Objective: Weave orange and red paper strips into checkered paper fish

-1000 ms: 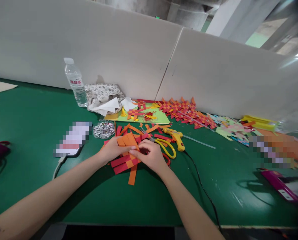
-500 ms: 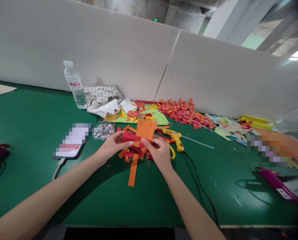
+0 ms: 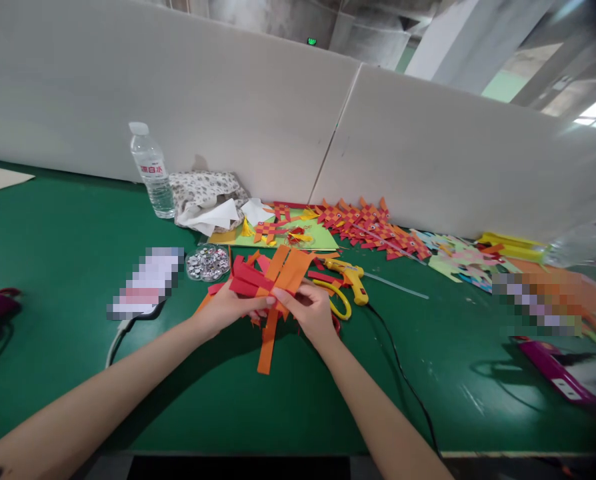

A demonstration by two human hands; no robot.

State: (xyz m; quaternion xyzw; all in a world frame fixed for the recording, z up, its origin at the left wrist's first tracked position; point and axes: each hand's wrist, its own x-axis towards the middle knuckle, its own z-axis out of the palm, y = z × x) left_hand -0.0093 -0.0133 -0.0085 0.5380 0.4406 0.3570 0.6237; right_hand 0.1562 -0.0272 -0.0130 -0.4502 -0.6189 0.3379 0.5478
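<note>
On the green table (image 3: 203, 407), nearest to me, an orange strip (image 3: 266, 350) points toward my edge, left of the yellow glue gun (image 3: 352, 273) and nearer than it; I can't tell whether it is loose or part of the weave. Just past that, left of the glue gun, I have the woven paper piece (image 3: 278, 275) up between both hands, red and orange strips fanning away from me. My left hand (image 3: 223, 310) is almost closed, thumb and fingers pinching the piece low on its left. My right hand (image 3: 315, 310) lays its thumb on the front, the other fingers curled behind, the paper gripped between. Beside that hand, just nearer than the glue gun, I see a yellow looped handle (image 3: 349, 305). The phone (image 3: 145, 283), its screen pixelated, lies well left of the gun, and a tub of craft eyes (image 3: 208, 263) sits between the two. Beyond the gun, checkered fish (image 3: 363, 227) lie heaped; left of them is a light-green sheet (image 3: 323, 237). Farther left of the gun are a patterned pouch (image 3: 205, 183) and an upright water bottle (image 3: 151, 170), before the grey panel (image 3: 178, 87).
</note>
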